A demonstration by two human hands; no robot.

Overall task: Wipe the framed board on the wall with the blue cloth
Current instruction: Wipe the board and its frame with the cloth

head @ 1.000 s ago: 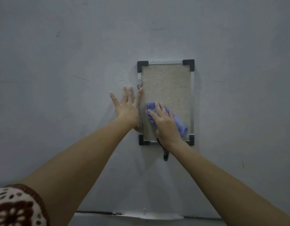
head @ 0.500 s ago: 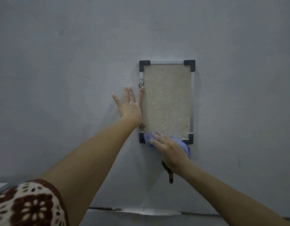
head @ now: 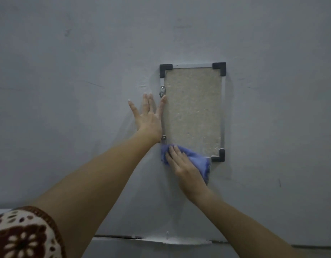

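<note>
A framed board (head: 192,108) with a beige speckled face, silver rails and black corner caps hangs upright on the grey wall. My right hand (head: 183,166) presses the blue cloth (head: 198,161) flat over the board's bottom left corner and lower rail; the cloth hides that corner. My left hand (head: 148,116) lies flat on the wall with fingers spread, its thumb side against the board's left rail between two metal hanging clips (head: 162,91).
The grey wall (head: 67,90) fills the view. A ledge with a cracked seam and chipped white patch (head: 172,241) runs along the bottom. My patterned brown and white sleeve (head: 21,235) shows at the lower left.
My right hand carried the cloth from the board's lower middle down to its bottom edge, then leftwards over the bottom left corner. My left hand stayed against the left rail.
</note>
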